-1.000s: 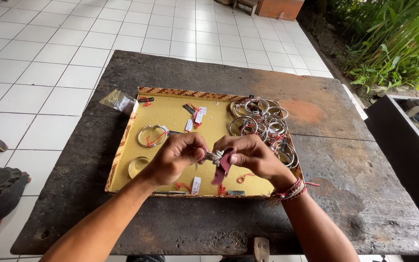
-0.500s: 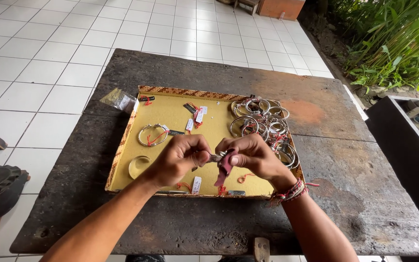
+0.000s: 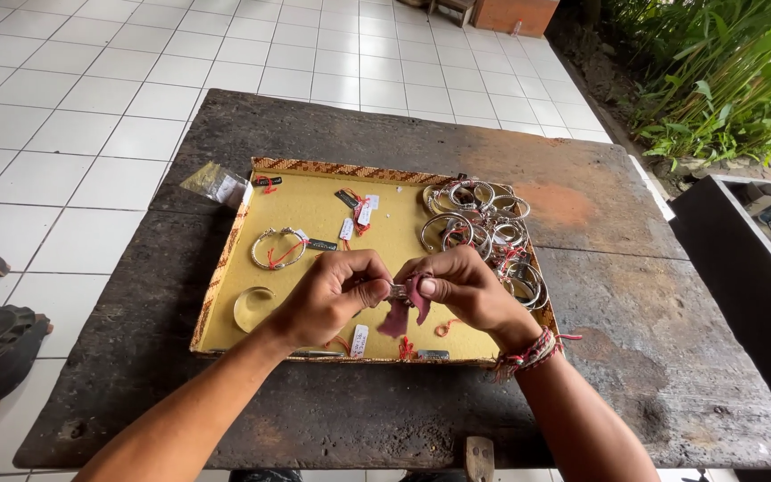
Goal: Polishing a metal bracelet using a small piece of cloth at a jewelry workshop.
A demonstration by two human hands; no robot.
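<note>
Both hands pinched shut at lower centre of frame, left hand [image 3: 330, 299] on a small silver piece [image 3: 398, 291], right hand [image 3: 461, 293] pressing a pink cloth [image 3: 406, 312] to it; a loose pinch could have dropped it onto the yellow tray [image 3: 314, 219] among the bangles [image 3: 475, 219].

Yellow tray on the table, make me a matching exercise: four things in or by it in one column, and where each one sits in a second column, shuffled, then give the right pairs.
Things:
1. pile of silver bangles
2. single bangle with red string
3. clear plastic bag
4. pink cloth

Places:
A. on the table, outside the tray's far left corner
B. between the left hand and right hand
C. along the tray's right side
D. alone in the tray's left half

Pairs: 1-C, 2-D, 3-A, 4-B
</note>
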